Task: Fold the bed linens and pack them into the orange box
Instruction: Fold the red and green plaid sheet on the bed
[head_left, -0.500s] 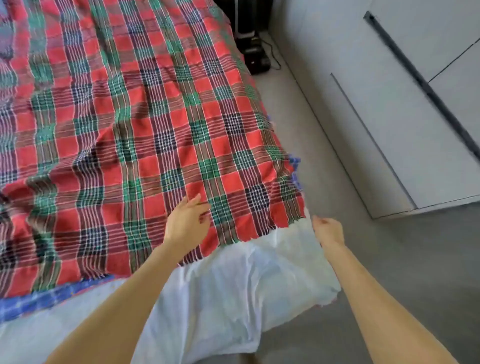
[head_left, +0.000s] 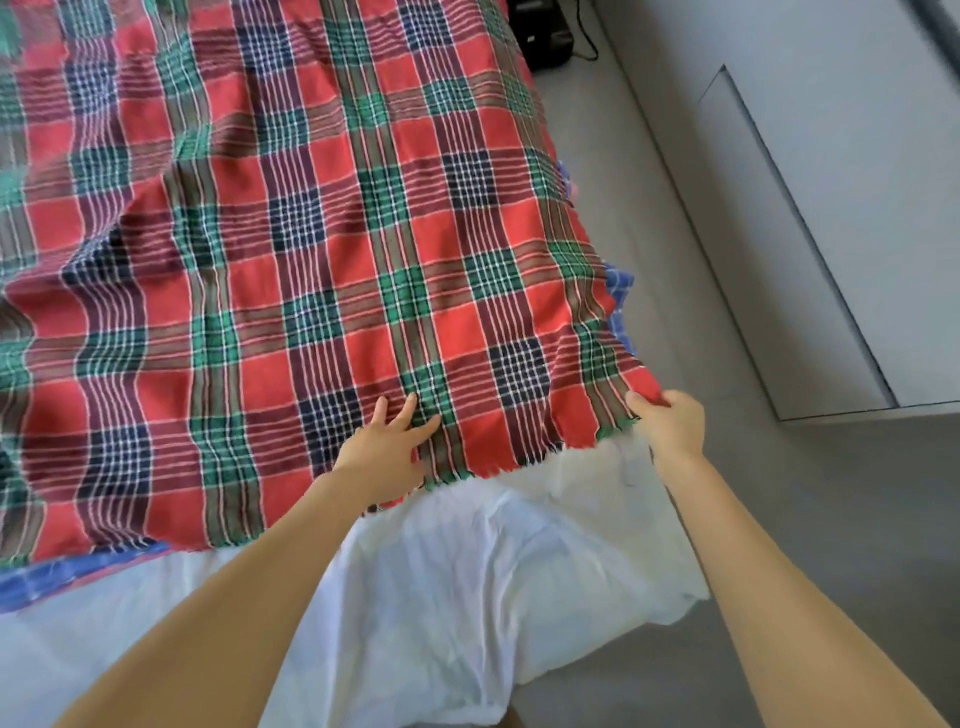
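Plaid blanket (head_left: 311, 260), one of three linens we count, spreads out ahead of both our hands, with its near fringed edge running between them. It is woven in red, green and navy checks with thin white lines, and it lies rumpled at the far left. Our left hand (head_left: 384, 447) rests flat on it, fingers straight and spread. Our right hand (head_left: 672, 426) pinches its near right corner between thumb and curled fingers. One blue checked cloth (head_left: 78, 571) peeks out beneath it, left of our left forearm. One white sheet (head_left: 467, 571) lies below our wrists.
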